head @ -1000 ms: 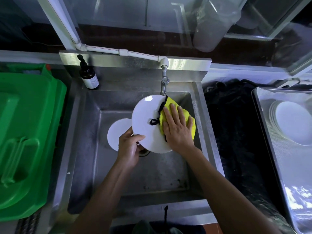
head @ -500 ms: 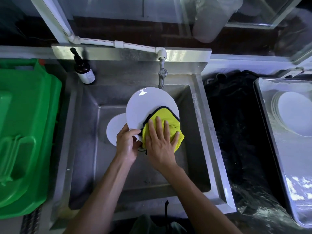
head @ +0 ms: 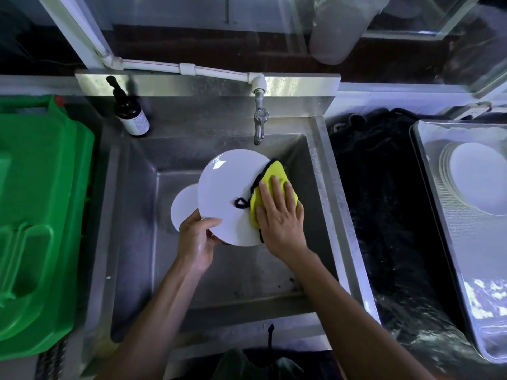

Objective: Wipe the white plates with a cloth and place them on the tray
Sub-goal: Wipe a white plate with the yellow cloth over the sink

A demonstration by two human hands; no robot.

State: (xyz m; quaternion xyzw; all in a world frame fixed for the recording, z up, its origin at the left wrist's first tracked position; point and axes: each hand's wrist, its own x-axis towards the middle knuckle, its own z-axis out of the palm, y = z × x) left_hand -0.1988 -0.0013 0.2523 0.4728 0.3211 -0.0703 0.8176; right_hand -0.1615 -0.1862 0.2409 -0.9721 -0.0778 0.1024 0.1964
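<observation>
White plate (head: 227, 196): round, held tilted over the steel sink (head: 323, 171), below the tap (head: 259, 124).
Left hand (head: 196, 239): grips the plate's lower left rim, thumb on the upper face, fingers curled underneath.
Cloth (head: 274, 185): yellow with dark edging and a small dark loop, lying over the plate's right edge.
Right hand (head: 279, 218): fingers straight and lying side by side, pressing flat on the cloth against the plate.
Second white plate (head: 183, 209): lies in the sink basin to the left, partly hidden behind the held plate.
Bottle (head: 130, 113): dark, pump top, pale label, standing on the sink's back ledge at the left.
Pipe (head: 189, 69): white, running along the wall to the tap.
Green plastic crate (head: 41, 215): just beside the sink on the left.
Black sheet (head: 384, 215): crumpled, covering the counter between the sink and the tray.
Tray (head: 439, 215): metal, at the far right, well apart from the sink.
Stack of white plates (head: 477, 176): sits in the tray's far end.
</observation>
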